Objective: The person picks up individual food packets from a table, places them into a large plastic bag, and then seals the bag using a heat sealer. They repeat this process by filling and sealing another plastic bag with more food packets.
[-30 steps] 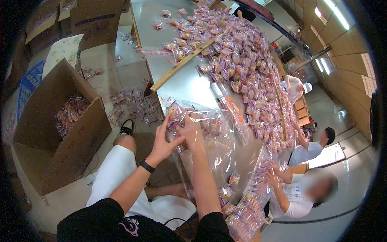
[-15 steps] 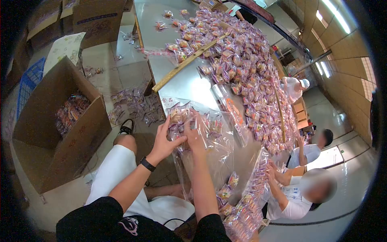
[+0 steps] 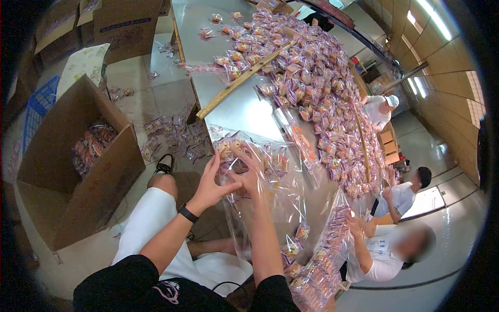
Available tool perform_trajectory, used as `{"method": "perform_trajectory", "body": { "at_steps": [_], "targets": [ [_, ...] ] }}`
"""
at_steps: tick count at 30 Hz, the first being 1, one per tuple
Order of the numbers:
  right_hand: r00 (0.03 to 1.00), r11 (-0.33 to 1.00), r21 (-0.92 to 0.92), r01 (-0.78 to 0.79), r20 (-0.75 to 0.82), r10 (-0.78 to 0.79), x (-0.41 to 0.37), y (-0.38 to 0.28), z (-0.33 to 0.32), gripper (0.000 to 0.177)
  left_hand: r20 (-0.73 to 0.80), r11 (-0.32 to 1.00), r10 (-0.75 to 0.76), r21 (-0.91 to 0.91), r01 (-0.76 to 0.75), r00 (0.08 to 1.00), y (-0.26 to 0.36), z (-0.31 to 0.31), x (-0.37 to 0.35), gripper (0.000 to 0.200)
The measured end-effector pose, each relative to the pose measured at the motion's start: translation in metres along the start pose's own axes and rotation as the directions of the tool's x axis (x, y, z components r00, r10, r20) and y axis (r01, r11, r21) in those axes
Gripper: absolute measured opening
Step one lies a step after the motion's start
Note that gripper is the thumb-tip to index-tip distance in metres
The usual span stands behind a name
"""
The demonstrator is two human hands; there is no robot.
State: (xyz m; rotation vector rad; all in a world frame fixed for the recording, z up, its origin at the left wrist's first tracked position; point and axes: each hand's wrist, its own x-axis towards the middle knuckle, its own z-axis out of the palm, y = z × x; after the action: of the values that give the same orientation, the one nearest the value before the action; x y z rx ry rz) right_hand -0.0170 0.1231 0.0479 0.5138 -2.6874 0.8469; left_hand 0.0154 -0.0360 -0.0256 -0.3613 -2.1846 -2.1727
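Observation:
A large clear plastic bag (image 3: 275,203) lies at the table's near edge with several small wrapped snacks (image 3: 235,147) in its far end. My left hand (image 3: 210,183) curves round the left side of the bag, its thumb pointing toward the other hand. Reaching along inside the bag, as far as the film lets me see, my right hand (image 3: 249,169) bends its fingers over the wrapped snacks. The two thumbs nearly meet. Film glare partly hides the right fingertips.
A big heap of wrapped snacks (image 3: 327,104) covers the table (image 3: 208,91), with a wooden strip (image 3: 244,78) across it. An open cardboard box (image 3: 109,171) stands left on the floor among scattered packets. At right, a co-worker (image 3: 382,249) handles a filled bag (image 3: 327,255).
My right hand's fingers have spread and arched farther over the wrapped snacks in the bag. My left hand stays nearly in place. The co-worker's hands have shifted slightly.

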Motion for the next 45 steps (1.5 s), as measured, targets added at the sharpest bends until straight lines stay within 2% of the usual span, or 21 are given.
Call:
{"method": "perform_trajectory", "body": {
  "at_steps": [3, 6, 7, 10, 11, 14, 16, 17, 20, 22, 23, 25, 26, 28, 29, 32, 35, 38, 39, 42, 45],
  "targets": [
    [0.998, 0.990, -0.135, 0.049, -0.032, -0.054, 0.001, 0.004, 0.011, 0.070, 0.018, 0.999, -0.027, 0.042, 0.026, 0.999, 0.006, -0.003, 0.002, 0.124],
    [0.987, 0.970, -0.212, 0.119, -0.079, -0.138, 0.003, 0.011, 0.023, 0.068, 0.012, 0.997, 0.038, -0.064, -0.037, 0.999, 0.004, 0.002, 0.003, 0.124],
    [0.984, 0.939, -0.314, 0.143, -0.056, -0.169, 0.003, 0.015, 0.026, 0.067, 0.059, 0.983, -0.026, -0.179, 0.036, 0.998, 0.006, 0.003, 0.001, 0.124],
    [0.993, 0.900, -0.422, 0.106, -0.009, -0.121, 0.009, 0.012, 0.027, 0.063, 0.067, 0.963, -0.087, -0.249, 0.101, 0.994, 0.013, 0.002, -0.001, 0.120],
    [0.996, 0.903, -0.424, 0.067, -0.028, -0.087, 0.010, 0.012, 0.032, 0.062, 0.073, 0.975, -0.066, -0.207, 0.079, 0.995, 0.007, 0.002, -0.001, 0.120],
    [0.994, 0.940, -0.323, 0.109, 0.054, -0.097, 0.020, 0.013, 0.031, 0.065, 0.084, 0.993, -0.007, -0.113, 0.016, 0.996, -0.006, 0.000, 0.004, 0.119],
    [0.994, 0.992, -0.110, 0.064, -0.081, -0.073, 0.020, 0.002, 0.023, 0.062, 0.085, 0.996, 0.017, -0.094, -0.009, 0.996, 0.000, -0.004, 0.006, 0.118],
    [0.989, 0.999, 0.002, 0.050, -0.142, -0.050, 0.019, -0.005, 0.019, 0.061, 0.068, 0.988, 0.028, -0.152, -0.017, 0.997, 0.004, -0.005, 0.007, 0.117],
    [0.971, 0.998, -0.056, 0.040, -0.232, -0.052, 0.017, -0.001, 0.014, 0.058, 0.037, 0.959, 0.025, -0.282, -0.014, 0.999, 0.010, -0.005, 0.008, 0.116],
    [0.980, 0.986, 0.099, -0.133, -0.134, 0.145, 0.011, 0.011, 0.021, 0.059, 0.065, 0.954, -0.014, -0.299, 0.033, 0.998, 0.010, -0.006, 0.006, 0.116],
    [0.969, 0.960, 0.172, -0.221, -0.077, 0.236, 0.012, 0.009, 0.022, 0.060, 0.063, 0.962, 0.008, -0.274, 0.010, 0.998, 0.008, -0.005, 0.006, 0.116],
    [0.978, 0.980, -0.001, -0.199, -0.070, 0.199, 0.017, 0.008, 0.021, 0.054, 0.061, 0.975, 0.053, -0.218, -0.038, 0.997, 0.001, -0.003, 0.007, 0.116],
    [0.981, 0.978, -0.087, -0.189, -0.065, 0.184, 0.020, 0.005, 0.019, 0.052, 0.086, 0.971, 0.028, -0.239, -0.007, 0.996, 0.000, -0.004, 0.007, 0.116],
    [0.982, 0.968, -0.164, -0.190, -0.051, 0.184, 0.025, 0.003, 0.017, 0.051, 0.135, 0.960, -0.018, -0.274, 0.055, 0.991, -0.003, -0.008, 0.008, 0.115],
    [0.982, 0.961, -0.204, -0.188, -0.048, 0.182, 0.027, 0.002, 0.015, 0.051, 0.114, 0.968, -0.006, -0.247, 0.034, 0.993, -0.005, -0.008, 0.008, 0.116],
    [0.976, 0.942, -0.337, 0.010, -0.202, -0.083, 0.017, -0.003, 0.005, 0.060, 0.070, 0.975, 0.020, -0.224, -0.004, 0.997, -0.006, -0.011, 0.012, 0.117],
    [0.973, 0.896, -0.381, -0.228, -0.107, 0.202, 0.004, 0.004, -0.002, 0.064, 0.074, 0.949, -0.017, -0.312, 0.040, 0.997, -0.008, -0.007, 0.008, 0.118],
    [0.897, 0.862, -0.267, -0.431, -0.027, 0.440, 0.012, -0.029, -0.020, 0.059, 0.093, 0.943, -0.047, -0.324, 0.075, 0.995, -0.002, -0.007, 0.007, 0.118],
    [0.863, 0.810, -0.344, -0.475, -0.004, 0.505, 0.018, -0.026, -0.017, 0.053, 0.099, 0.948, -0.053, -0.307, 0.081, 0.994, 0.001, -0.009, 0.007, 0.118],
    [0.845, 0.815, -0.223, -0.535, -0.116, 0.523, 0.023, -0.019, -0.009, 0.046, 0.113, 0.958, -0.049, -0.274, 0.078, 0.992, 0.000, -0.015, 0.009, 0.118],
    [0.887, 0.903, -0.026, -0.429, -0.199, 0.416, 0.014, 0.026, 0.024, 0.039, 0.119, 0.962, -0.052, -0.260, 0.082, 0.991, -0.002, -0.016, 0.011, 0.118]
  ]
}}
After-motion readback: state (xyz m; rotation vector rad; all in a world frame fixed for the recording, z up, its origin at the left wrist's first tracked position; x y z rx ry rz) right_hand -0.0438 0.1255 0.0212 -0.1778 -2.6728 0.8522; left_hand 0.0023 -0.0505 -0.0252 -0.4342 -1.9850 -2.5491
